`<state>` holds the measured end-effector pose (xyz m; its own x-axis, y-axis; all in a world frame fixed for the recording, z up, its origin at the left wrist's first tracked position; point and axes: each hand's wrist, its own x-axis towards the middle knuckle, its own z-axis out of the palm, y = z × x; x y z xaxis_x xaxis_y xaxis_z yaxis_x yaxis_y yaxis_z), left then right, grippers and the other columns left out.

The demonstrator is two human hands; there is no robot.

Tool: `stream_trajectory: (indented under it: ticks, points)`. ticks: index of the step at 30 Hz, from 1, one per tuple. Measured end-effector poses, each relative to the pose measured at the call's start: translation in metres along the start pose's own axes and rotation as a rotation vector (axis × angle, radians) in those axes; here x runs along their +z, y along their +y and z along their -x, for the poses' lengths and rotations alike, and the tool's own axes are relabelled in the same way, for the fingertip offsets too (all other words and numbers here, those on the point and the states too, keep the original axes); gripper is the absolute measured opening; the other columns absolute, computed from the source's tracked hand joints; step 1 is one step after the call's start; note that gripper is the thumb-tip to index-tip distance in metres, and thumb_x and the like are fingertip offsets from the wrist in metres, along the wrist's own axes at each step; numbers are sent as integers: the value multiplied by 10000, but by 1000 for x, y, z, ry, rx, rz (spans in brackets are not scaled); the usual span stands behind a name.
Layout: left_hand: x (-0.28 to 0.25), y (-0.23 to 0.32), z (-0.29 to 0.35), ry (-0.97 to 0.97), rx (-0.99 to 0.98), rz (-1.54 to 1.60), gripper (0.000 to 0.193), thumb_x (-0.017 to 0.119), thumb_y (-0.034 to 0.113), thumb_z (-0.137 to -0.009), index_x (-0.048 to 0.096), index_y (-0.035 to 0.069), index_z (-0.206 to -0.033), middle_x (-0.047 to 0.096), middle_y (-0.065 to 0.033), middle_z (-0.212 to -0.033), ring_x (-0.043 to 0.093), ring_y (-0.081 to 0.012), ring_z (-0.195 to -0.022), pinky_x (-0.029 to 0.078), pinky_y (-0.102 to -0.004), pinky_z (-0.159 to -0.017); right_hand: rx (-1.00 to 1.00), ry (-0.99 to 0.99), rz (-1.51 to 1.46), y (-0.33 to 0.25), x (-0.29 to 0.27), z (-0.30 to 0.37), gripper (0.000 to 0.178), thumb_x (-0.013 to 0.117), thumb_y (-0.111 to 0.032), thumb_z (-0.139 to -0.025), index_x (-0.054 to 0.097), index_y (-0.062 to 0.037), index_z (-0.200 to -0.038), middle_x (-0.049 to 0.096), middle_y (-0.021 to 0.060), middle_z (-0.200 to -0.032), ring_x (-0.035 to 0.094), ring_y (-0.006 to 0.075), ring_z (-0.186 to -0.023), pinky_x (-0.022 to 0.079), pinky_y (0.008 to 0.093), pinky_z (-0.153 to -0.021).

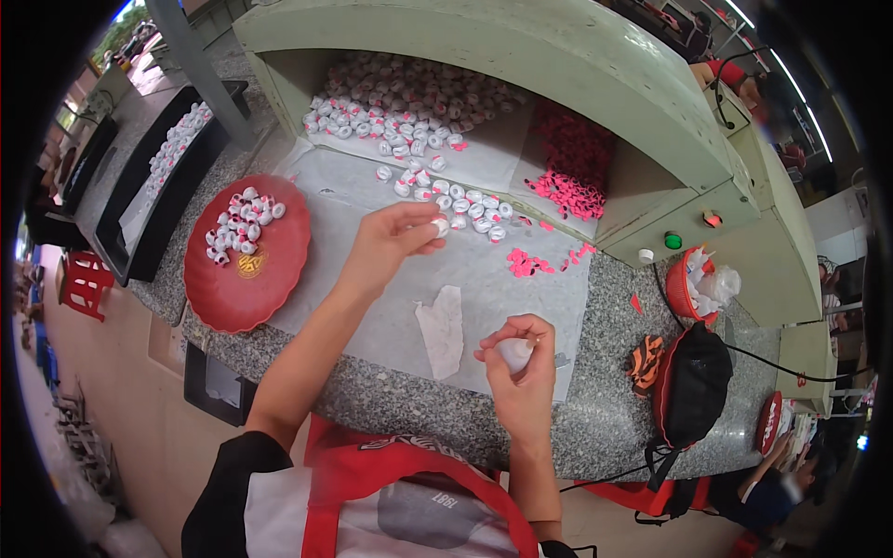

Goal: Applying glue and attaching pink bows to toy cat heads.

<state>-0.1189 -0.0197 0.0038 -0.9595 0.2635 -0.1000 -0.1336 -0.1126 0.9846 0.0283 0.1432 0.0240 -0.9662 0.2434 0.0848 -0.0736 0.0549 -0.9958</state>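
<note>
My left hand pinches a small white rounded piece between thumb and fingertips, above the paper-covered worktop. Lower and to the right, my right hand is wrapped round a small white squeeze bottle with a pale tip. Just beyond my left hand lies a loose group of white rounded pieces, some with pink parts showing. Small bright pink pieces are scattered to their right. Between my hands a crumpled white tissue rests on the grey paper sheet.
A red plate with several white pieces stands at left. The pale green open-fronted cabinet holds heaps of white pieces and pink pieces. At right are a red basket and a black bag. A black tray is far left.
</note>
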Motion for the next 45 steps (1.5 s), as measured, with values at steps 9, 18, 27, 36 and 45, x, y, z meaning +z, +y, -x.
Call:
stream_trajectory:
  ticks: [9,18,27,36,45]
  points:
    - [34,39,100,-81,50,213,346,595,-51,-740,533,-12,-1079,579,-96,-951,584,-136,-817,493,-230,-694,-253,204,93,-62,-2,23,285,605,-62,-676,490,5,-927,526,110,-858,517,148,-783,426,252,-686]
    - [35,37,105,-23,391,-32,325,594,-78,-726,546,-16,-1041,566,-110,-973,581,-163,-866,503,-261,-767,-437,151,358,-62,5,33,186,589,-83,-716,527,12,-865,542,91,-830,522,143,-733,424,246,-659]
    - [42,41,105,-33,328,-19,304,581,-122,-710,530,-73,-1005,541,-160,-983,565,-211,-905,510,-301,-771,-519,149,369,-57,-2,24,225,639,-32,-644,549,1,-848,610,97,-718,597,198,-551,468,262,-509]
    - [34,41,103,-23,436,-242,304,591,-115,-702,556,-57,-998,540,-169,-1002,559,-209,-909,501,-290,-771,-594,49,409,-67,0,16,207,627,-14,-648,540,9,-834,610,102,-721,597,206,-554,474,275,-506]
    - [30,44,103,-40,133,214,337,579,-125,-698,531,-58,-1025,564,-166,-1009,565,-205,-929,480,-297,-799,-616,80,411,-63,2,17,223,628,-11,-642,537,9,-845,610,94,-727,586,207,-537,468,275,-496]
